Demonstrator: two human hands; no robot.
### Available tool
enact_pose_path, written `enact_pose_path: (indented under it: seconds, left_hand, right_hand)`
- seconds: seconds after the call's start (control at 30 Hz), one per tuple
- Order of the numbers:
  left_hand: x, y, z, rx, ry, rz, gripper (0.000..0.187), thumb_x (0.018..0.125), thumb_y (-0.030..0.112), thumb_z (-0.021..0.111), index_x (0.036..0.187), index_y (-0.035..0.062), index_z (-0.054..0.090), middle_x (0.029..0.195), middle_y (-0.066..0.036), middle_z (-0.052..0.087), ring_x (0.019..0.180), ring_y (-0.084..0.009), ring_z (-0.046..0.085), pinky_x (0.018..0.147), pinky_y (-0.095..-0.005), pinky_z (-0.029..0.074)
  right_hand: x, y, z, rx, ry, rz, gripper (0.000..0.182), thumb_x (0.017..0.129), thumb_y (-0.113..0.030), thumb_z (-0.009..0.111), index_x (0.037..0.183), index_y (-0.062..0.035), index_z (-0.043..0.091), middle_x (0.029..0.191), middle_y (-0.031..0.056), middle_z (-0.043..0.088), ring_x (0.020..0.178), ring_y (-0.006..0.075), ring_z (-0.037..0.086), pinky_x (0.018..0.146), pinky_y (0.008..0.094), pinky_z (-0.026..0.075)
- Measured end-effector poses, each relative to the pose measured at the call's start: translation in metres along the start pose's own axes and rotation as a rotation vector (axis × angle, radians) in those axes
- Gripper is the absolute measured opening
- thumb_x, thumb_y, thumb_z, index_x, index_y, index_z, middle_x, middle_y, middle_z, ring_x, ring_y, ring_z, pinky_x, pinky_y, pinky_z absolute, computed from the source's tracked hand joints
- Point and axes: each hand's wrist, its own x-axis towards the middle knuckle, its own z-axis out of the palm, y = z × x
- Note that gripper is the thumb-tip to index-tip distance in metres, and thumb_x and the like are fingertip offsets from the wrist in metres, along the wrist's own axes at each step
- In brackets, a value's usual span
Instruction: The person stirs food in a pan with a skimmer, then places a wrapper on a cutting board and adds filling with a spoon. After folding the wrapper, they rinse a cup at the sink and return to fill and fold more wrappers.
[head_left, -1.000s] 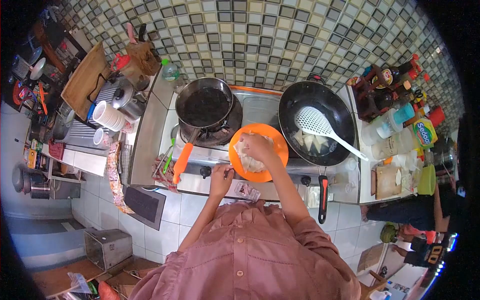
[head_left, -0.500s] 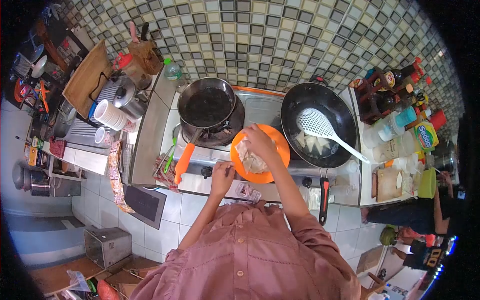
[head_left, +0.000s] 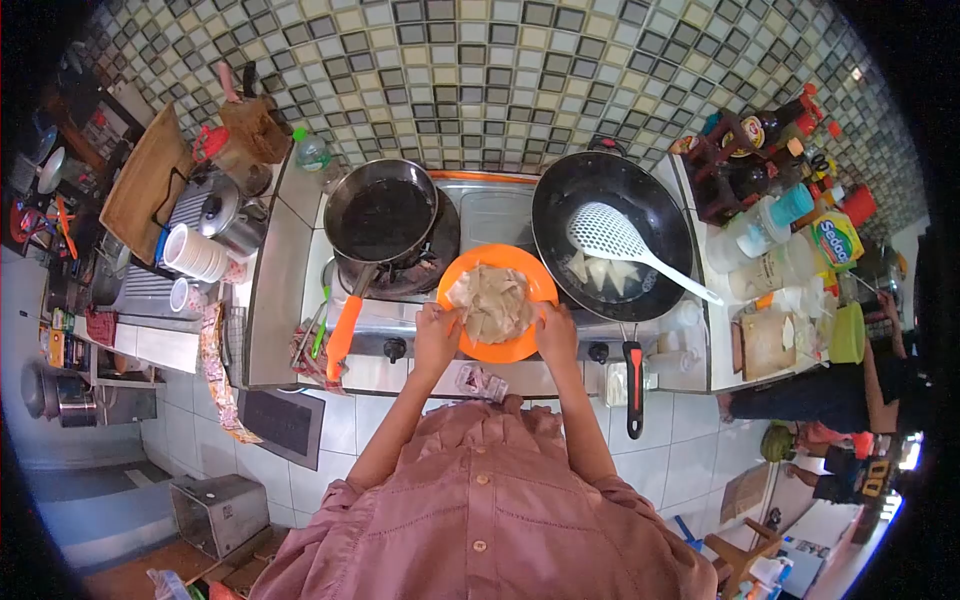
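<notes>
Between my hands is an orange plate (head_left: 500, 351), with a heap of flat, pale, folded pieces (head_left: 492, 303) on it. My left hand (head_left: 436, 338) is closed on the plate's left rim, and my right hand (head_left: 556, 332) grips the rim on the other side. Just beyond my right hand, a black frying pan (head_left: 560, 200) sits on the stove with several pale pieces in liquid. Across that pan lies a white perforated skimmer (head_left: 612, 236). To the left, a saucepan (head_left: 381, 215) with an orange handle stands on a burner, dark inside.
Stove knobs (head_left: 395, 349) line the front edge, where the red-tipped black pan handle (head_left: 634, 385) juts out. Bottles (head_left: 768, 228) and a cutting board (head_left: 768, 345) crowd the right counter. Stacked white cups (head_left: 195, 250) and a lidded pot (head_left: 232, 215) stand left. Another person (head_left: 800, 398) is at far right.
My right hand has moved from over the pale pieces to the plate's right rim. My left hand has come up onto the left rim. The view has shifted slightly.
</notes>
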Motion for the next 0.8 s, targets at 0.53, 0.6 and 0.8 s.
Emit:
enact_pose_path:
  seconds: [0.53, 0.6, 0.8]
  left_hand:
    - [-0.019, 0.012, -0.003, 0.128, -0.010, 0.051, 0.019, 0.072, 0.016, 0.060, 0.089, 0.0109, 0.066, 0.096, -0.010, 0.047, 0.086, -0.0286, 0.045, 0.073, -0.0373, 0.042]
    - [-0.021, 0.014, 0.000, 0.169, -0.010, 0.071, 0.020, 0.072, 0.017, 0.060, 0.090, 0.0113, 0.066, 0.097, -0.009, 0.047, 0.086, -0.0279, 0.045, 0.072, -0.0371, 0.042]
    - [-0.023, 0.018, 0.001, 0.237, -0.018, 0.112, 0.020, 0.072, 0.018, 0.061, 0.090, 0.0125, 0.067, 0.098, -0.008, 0.047, 0.087, -0.0261, 0.046, 0.071, -0.0359, 0.042]
  right_hand:
    - [-0.029, -0.033, 0.023, 0.111, 0.099, -0.200, 0.022, 0.066, -0.011, 0.064, 0.087, -0.0070, 0.059, 0.095, 0.0113, 0.045, 0.090, 0.0299, 0.047, 0.076, 0.0392, 0.041]
    - [-0.029, -0.037, 0.025, 0.071, 0.102, -0.214, 0.025, 0.064, -0.012, 0.066, 0.088, -0.0072, 0.059, 0.096, 0.0114, 0.044, 0.092, 0.0300, 0.046, 0.076, 0.0391, 0.041]
    - [-0.027, -0.042, 0.025, 0.005, 0.134, -0.208, 0.041, 0.061, -0.014, 0.069, 0.098, -0.0077, 0.052, 0.098, 0.0131, 0.044, 0.093, 0.0319, 0.047, 0.077, 0.0396, 0.042]
